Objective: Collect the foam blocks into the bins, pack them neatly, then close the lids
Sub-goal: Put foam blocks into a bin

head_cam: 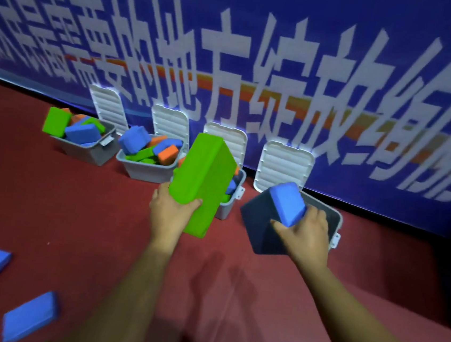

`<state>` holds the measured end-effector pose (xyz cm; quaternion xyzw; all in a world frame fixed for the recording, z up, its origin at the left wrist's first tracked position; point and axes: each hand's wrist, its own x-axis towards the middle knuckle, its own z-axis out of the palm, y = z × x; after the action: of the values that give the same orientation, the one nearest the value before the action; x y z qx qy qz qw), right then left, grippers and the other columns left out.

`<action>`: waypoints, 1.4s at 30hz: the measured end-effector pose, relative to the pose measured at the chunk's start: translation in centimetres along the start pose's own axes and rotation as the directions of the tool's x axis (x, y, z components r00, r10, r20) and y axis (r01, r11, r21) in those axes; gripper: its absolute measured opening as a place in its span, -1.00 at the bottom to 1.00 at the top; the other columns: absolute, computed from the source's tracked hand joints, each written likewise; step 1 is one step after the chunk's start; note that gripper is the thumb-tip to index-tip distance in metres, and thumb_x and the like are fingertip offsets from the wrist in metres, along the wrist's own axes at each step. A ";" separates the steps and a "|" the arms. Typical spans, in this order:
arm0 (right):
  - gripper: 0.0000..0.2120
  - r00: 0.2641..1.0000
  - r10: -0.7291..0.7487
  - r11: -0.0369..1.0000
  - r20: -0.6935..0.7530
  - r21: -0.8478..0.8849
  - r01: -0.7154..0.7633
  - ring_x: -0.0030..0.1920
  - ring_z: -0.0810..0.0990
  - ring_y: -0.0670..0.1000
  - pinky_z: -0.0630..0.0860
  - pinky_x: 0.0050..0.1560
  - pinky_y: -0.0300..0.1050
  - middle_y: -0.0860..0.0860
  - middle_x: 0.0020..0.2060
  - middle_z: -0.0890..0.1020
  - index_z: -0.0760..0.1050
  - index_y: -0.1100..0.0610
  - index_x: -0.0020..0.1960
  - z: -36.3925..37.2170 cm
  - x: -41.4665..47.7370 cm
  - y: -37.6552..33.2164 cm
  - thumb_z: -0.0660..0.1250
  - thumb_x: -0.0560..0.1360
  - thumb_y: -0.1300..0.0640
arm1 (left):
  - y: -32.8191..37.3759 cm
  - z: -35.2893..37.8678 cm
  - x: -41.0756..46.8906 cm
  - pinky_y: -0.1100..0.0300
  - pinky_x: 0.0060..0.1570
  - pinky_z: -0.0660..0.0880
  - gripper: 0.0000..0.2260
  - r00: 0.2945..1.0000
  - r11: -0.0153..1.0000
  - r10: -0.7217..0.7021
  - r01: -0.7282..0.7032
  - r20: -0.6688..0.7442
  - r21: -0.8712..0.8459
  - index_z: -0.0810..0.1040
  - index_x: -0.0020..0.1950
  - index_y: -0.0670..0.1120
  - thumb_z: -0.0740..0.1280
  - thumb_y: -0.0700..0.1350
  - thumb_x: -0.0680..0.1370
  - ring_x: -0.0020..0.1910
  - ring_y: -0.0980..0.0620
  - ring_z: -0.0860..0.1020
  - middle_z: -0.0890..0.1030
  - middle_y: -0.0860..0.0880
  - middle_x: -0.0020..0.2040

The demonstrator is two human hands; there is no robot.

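Loose blue blocks (29, 317) lie on the floor (74, 224), lower left. Our left hand (171, 212) curls round a green block (203, 185). Our right hand (306, 235) clamps a blue block (287, 204) onto a dark block (263, 227) at the rightmost bin (337, 224). We judge the foam light and squashy, best gripped across the narrow edges. The other bins (146, 172) hold jumbled blocks, with their lids (283, 165) open.

Bare left hand (171, 214), bare right hand (309, 235).

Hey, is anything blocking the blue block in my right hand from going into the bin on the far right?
Nothing visible does. The right hand holds the blue block at the mouth of the rightmost bin, whose lid stands open behind it. The block hides most of the bin's inside.
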<state>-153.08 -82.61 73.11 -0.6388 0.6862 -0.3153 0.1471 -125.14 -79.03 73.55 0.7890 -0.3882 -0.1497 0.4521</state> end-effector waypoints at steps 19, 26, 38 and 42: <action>-0.34 0.889 0.442 0.886 -0.118 -0.097 -0.454 0.06 0.45 0.19 0.46 0.08 0.10 0.10 -0.01 0.47 0.43 0.20 0.15 4.6 31.6 21.4 0.51 0.24 -0.19 | 11.9 46.2 16.4 -0.03 -0.06 0.58 -0.29 0.860 0.991 -0.002 -0.068 0.510 0.117 0.57 0.06 -0.05 0.42 0.35 0.06 -0.03 -0.14 0.62 0.64 -0.08 -0.04; -0.33 0.835 0.547 0.825 -0.053 -0.132 -0.549 0.01 0.43 0.18 0.45 0.03 0.06 0.11 -0.03 0.46 0.41 0.23 0.16 11.7 43.9 27.5 0.54 0.23 -0.14 | 12.6 60.1 25.3 -0.06 -0.03 0.56 -0.25 0.817 0.962 -0.054 -0.111 0.574 0.249 0.53 0.11 -0.07 0.44 0.36 0.09 -0.01 -0.18 0.58 0.60 -0.11 0.01; -0.40 0.693 0.694 0.720 0.197 -0.203 -0.663 0.08 0.46 0.26 0.48 0.08 0.15 0.15 0.05 0.46 0.31 0.19 0.14 29.8 53.2 41.2 0.49 0.28 -0.06 | -0.7 78.7 28.0 -0.05 0.06 0.52 -0.30 0.754 0.844 -0.393 0.070 0.526 0.532 0.46 0.19 -0.22 0.50 0.19 0.23 0.10 -0.28 0.55 0.56 -0.26 0.11; -0.39 0.656 0.718 0.696 0.233 -0.225 -0.682 0.16 0.46 0.27 0.49 0.10 0.19 0.16 0.15 0.47 0.27 0.19 0.21 38.4 55.8 47.6 0.46 0.35 -0.08 | -6.8 86.8 27.1 -0.04 0.14 0.45 -0.25 0.726 0.824 -0.462 0.138 0.510 0.549 0.41 0.31 -0.27 0.57 0.12 0.30 0.19 -0.29 0.51 0.52 -0.29 0.20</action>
<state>-175.04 -146.79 25.64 -0.3728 0.8652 -0.0913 0.3228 -155.06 -149.16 23.59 0.8333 -0.4017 -0.3753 0.0588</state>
